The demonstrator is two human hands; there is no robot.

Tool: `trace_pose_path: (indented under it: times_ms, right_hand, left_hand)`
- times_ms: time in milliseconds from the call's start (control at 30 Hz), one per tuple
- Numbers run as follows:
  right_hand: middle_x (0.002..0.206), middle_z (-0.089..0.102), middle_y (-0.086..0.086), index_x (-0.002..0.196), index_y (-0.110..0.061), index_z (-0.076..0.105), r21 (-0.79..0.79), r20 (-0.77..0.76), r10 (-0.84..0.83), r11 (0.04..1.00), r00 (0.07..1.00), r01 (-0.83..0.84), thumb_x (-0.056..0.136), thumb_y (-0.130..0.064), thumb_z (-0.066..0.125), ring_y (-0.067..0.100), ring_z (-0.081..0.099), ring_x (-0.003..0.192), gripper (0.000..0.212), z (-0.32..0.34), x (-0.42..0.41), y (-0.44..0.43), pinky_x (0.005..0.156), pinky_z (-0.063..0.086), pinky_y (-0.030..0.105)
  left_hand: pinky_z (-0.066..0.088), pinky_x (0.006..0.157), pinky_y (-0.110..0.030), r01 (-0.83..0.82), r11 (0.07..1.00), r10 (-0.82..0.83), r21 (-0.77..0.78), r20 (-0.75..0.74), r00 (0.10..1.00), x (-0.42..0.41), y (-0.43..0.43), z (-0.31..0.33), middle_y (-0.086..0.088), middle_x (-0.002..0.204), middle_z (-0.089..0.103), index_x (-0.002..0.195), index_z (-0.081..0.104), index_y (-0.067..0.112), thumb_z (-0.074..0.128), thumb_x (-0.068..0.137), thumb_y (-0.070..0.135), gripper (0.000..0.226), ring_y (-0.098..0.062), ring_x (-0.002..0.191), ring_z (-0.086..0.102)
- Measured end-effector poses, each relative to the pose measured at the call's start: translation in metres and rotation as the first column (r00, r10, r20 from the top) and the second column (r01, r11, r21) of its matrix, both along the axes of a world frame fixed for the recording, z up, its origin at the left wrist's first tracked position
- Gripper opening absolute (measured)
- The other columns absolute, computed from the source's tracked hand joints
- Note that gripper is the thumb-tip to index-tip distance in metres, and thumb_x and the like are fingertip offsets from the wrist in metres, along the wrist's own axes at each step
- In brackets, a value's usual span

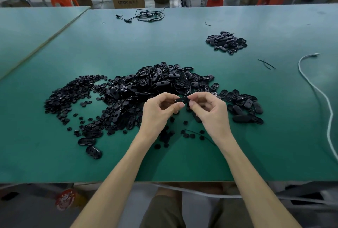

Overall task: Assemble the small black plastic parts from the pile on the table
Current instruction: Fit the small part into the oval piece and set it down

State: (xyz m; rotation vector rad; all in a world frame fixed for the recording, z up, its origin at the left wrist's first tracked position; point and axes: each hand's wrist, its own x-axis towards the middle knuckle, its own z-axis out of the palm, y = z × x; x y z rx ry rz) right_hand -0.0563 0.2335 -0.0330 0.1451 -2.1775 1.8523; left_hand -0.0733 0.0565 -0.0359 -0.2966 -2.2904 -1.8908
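Both forearms rise from the bottom of the frame and meet at centre above the green desk (182, 163), wrists bent inward. The left hand (159, 112) and right hand (210, 110) each pinch one end of a flat black oval part (182, 99) between thumb and curled fingers, just below the big pile (155, 85) at centre. Whether the fingers hide a second piece cannot be told. A smaller heap (226, 42) lies at upper right.

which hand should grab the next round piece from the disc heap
Left, probably. The left hand sits nearer the disc heap, which lies on its side; the right hand also pinches the oval part.
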Motion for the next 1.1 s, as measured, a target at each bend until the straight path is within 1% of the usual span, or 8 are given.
trace_pose_path:
  times_ms: [100,300,567,767,900,933,1033,1100]
  right_hand:
    - [0.091,0.075,-0.005,0.097,-0.019,0.072,-0.009,-0.012,-0.013,1.000,1.000,0.013,0.089,-0.005,0.080,0.015,0.072,0.085,0.018,-0.0002,0.0004,-0.0015,0.081,0.059,0.026]
    - [0.089,0.074,-0.004,0.096,-0.015,0.067,0.024,-0.026,-0.018,1.000,1.000,0.019,0.087,-0.005,0.081,0.013,0.072,0.082,0.020,-0.0011,0.0009,-0.0031,0.078,0.059,0.025]
    - [0.090,0.073,-0.011,0.092,-0.021,0.066,0.045,-0.027,-0.048,0.998,0.998,0.049,0.087,-0.010,0.083,0.008,0.070,0.082,0.020,-0.0018,0.0004,-0.0018,0.078,0.056,0.022]
    - [0.087,0.071,-0.011,0.088,-0.023,0.066,0.061,-0.005,-0.065,0.996,0.998,0.065,0.089,-0.013,0.082,0.010,0.068,0.082,0.019,-0.0015,0.0009,-0.0008,0.077,0.057,0.034]
    - [0.100,0.068,-0.009,0.095,-0.028,0.067,0.066,-0.020,-0.096,0.993,0.995,0.097,0.085,-0.017,0.085,0.009,0.067,0.086,0.023,-0.0006,0.0012,-0.0002,0.076,0.055,0.026]
    - [0.100,0.069,-0.010,0.096,-0.028,0.068,0.062,-0.005,-0.086,0.994,0.996,0.086,0.085,-0.017,0.085,0.008,0.068,0.087,0.023,-0.0005,0.0011,-0.0001,0.077,0.056,0.027]
    - [0.088,0.075,-0.007,0.092,-0.023,0.071,0.033,0.065,-0.017,0.999,0.998,0.015,0.087,-0.014,0.083,0.013,0.071,0.081,0.016,-0.0016,-0.0001,0.0002,0.074,0.058,0.033]
    - [0.080,0.075,-0.003,0.088,-0.017,0.070,-0.002,0.077,0.010,1.000,0.997,-0.009,0.086,-0.009,0.083,0.013,0.069,0.072,0.015,-0.0029,-0.0012,0.0010,0.066,0.056,0.029]
  left_hand:
    - [0.059,0.071,-0.026,-0.007,1.000,0.007,-0.012,0.000,1.000,0.0008,0.0004,0.0006,0.004,0.079,0.077,0.092,0.077,0.030,0.086,0.085,0.023,0.013,-0.017,0.074,0.073]
    - [0.060,0.077,-0.040,0.017,0.998,-0.017,-0.055,0.005,1.000,0.0015,0.0022,0.0024,0.002,0.083,0.078,0.095,0.081,0.017,0.088,0.082,0.021,0.015,-0.029,0.078,0.072]
    - [0.061,0.079,-0.039,0.023,0.998,-0.022,-0.063,0.017,1.000,0.0011,0.0019,0.0022,0.003,0.084,0.079,0.097,0.082,0.020,0.086,0.084,0.019,0.013,-0.026,0.080,0.073]
    - [0.062,0.081,-0.034,0.073,0.994,-0.073,-0.081,0.005,0.997,0.0018,0.0021,0.0021,0.007,0.089,0.080,0.099,0.082,0.022,0.085,0.086,0.016,0.015,-0.016,0.082,0.076]
    - [0.062,0.079,-0.034,0.077,0.995,-0.078,-0.065,0.000,0.997,0.0027,0.0012,0.0025,0.003,0.087,0.080,0.099,0.081,0.020,0.082,0.089,0.013,0.013,-0.020,0.081,0.075]
    - [0.062,0.078,-0.034,0.081,0.994,-0.081,-0.068,-0.001,0.997,0.0032,0.0013,0.0027,0.001,0.086,0.079,0.100,0.081,0.019,0.081,0.090,0.013,0.011,-0.022,0.080,0.075]
    - [0.059,0.074,-0.037,0.091,0.993,-0.091,-0.075,0.010,0.996,0.0035,0.0020,0.0025,-0.004,0.080,0.078,0.098,0.079,0.015,0.078,0.093,0.010,0.007,-0.029,0.077,0.073]
    - [0.057,0.071,-0.038,0.098,0.991,-0.096,-0.096,0.022,0.995,0.0028,0.0023,0.0025,-0.006,0.076,0.076,0.096,0.077,0.015,0.076,0.094,0.010,0.006,-0.031,0.073,0.072]
